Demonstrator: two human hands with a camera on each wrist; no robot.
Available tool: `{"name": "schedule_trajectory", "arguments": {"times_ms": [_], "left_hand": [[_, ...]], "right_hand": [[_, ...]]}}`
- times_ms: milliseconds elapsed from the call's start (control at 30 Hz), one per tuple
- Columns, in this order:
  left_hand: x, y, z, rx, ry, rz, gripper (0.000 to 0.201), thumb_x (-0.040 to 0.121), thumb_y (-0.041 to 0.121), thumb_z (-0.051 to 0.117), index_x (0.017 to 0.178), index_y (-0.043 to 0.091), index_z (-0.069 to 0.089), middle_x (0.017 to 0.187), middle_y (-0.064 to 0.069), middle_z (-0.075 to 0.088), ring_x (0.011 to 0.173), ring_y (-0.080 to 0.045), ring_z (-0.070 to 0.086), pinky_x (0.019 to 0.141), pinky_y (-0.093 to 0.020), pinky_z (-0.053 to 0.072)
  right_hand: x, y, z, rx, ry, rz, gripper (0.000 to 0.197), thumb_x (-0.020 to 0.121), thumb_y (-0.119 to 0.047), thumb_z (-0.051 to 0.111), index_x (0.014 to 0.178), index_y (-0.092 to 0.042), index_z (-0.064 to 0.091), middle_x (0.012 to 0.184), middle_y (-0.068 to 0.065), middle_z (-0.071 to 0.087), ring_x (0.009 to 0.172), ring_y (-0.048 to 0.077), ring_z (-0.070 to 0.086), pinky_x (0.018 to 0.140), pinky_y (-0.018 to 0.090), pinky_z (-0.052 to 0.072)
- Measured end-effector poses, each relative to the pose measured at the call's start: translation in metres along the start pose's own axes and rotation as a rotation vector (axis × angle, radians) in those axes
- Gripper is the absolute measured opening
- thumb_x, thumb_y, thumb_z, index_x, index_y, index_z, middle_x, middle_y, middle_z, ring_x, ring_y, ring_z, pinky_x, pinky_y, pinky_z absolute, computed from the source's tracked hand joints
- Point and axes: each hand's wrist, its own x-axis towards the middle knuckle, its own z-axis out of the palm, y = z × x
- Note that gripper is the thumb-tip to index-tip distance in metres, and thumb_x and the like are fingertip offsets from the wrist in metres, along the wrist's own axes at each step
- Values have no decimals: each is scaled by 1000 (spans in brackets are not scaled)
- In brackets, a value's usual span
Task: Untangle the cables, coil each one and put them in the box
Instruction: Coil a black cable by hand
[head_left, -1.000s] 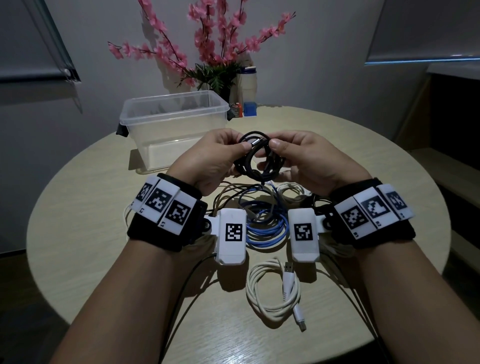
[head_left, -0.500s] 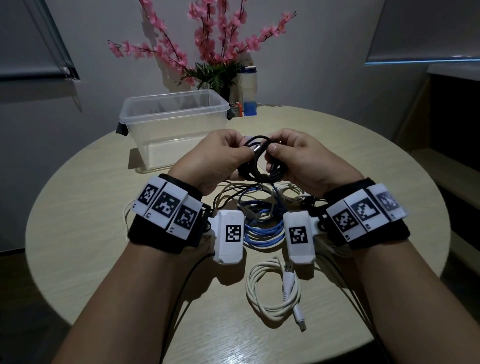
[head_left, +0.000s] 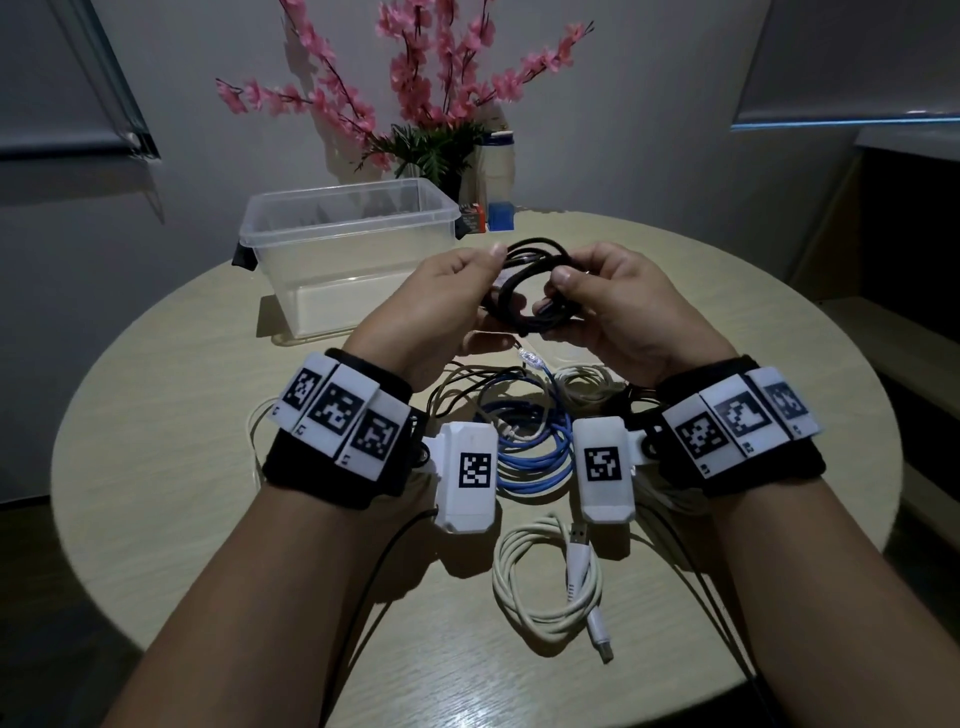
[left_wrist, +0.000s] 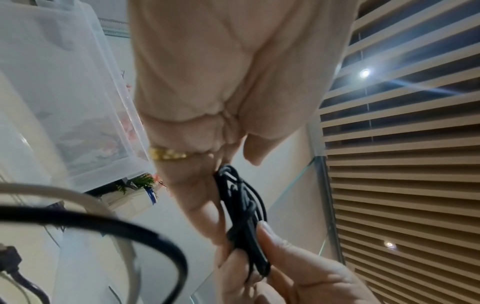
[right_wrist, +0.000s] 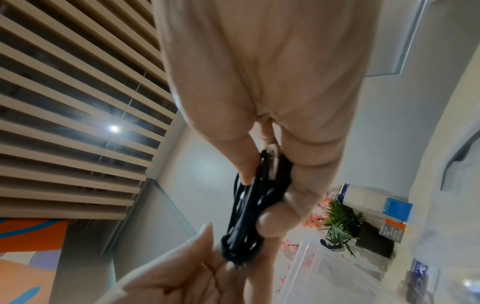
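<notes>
Coil (head_left: 530, 291) of black cable sits between both our hands, held up over the table (head_left: 156, 415) just near of the box (head_left: 353, 228). Left hand (head_left: 441, 306) has its fingers curled round the left side of the loops, thumb on top; right hand (head_left: 618, 306) pinches the right side, thumb pressing the strands against the fingers. The wrist views show the same thing, a tight bundle squeezed from both ends.

To finish this bit well, we figure the trick is keeping the loops stacked flat so none springs out. Tuck the loose plug end through or around the bundle while one hand keeps its grip, then carry it with that one hand far-left over the box rim and lower it in, not drop it.

Still on the table: the blue cable (head_left: 535, 457) tangled with thin black and pale ones under our wrists, and a white cable (head_left: 545, 582) nearer us that looks coiled already.
</notes>
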Motion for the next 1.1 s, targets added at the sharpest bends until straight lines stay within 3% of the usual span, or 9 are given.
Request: {"name": "schedule_trajectory", "arguments": {"times_ms": [133,267,400,533,600,700,800,900,1100], "left_hand": [[2,-1,2,-35,99,24,26,103,18,35,97,9,59,85,-9,63,69,-17,61,61,-24,52],[3,-7,4,142,37,109,17,98,8,47,101,13,63,97,-12,68,81,-17,65,77,-32,56],[4,-12,6,349,57,150,21,96,13,51,108,1,62,101,-23,67,78,-21,65,70,-33,55],[2,-7,3,239,122,109,33,101,21,43,95,-1,67,89,-26,66,72,-27,62,72,-44,56],[0,-4,2,190,107,100,25,99,14,45,91,7,68,81,-19,65,72,-27,60,67,-39,55],[-2,-4,1,212,28,108,21,98,17,48,95,13,68,77,-9,64,71,-19,60,64,-28,52],[-3,-6,0,284,-82,150,16,96,13,52,104,15,66,80,-4,64,72,-15,58,63,-25,47],[1,-12,-3,389,-77,177,25,96,7,49,104,23,65,86,-9,66,75,-22,57,68,-36,46],[4,-13,-5,416,-13,178,36,97,6,44,117,30,62,73,0,57,65,-15,46,54,-22,37]], "right_hand": [[2,1,-2,55,21,-2,9,97,-2,45,93,-9,49,83,8,60,69,16,66,60,32,58],[2,3,-3,-4,-12,-26,20,98,-2,43,112,-7,56,81,4,62,70,15,66,63,29,58],[0,5,1,-60,-54,-33,26,99,-2,41,102,-18,62,80,4,61,70,16,62,60,27,56],[-2,2,3,-55,-63,-10,24,101,-8,41,113,-16,60,77,7,56,67,17,61,64,34,58],[-3,2,3,-67,-81,-4,24,100,-9,42,115,-16,59,75,7,54,68,18,60,74,43,56],[-4,2,2,-94,-86,-13,23,99,-8,45,114,-14,60,75,9,54,67,19,61,76,47,56],[-4,3,3,-105,-79,-30,20,98,-7,46,109,-14,62,79,14,57,66,19,62,73,46,56],[-4,3,3,-96,-99,-19,19,98,-9,46,106,-14,62,75,9,57,67,18,62,67,40,58],[-7,-2,-4,-70,-229,77,23,100,-11,42,110,-12,63,96,14,60,75,19,67,62,34,58]]}}
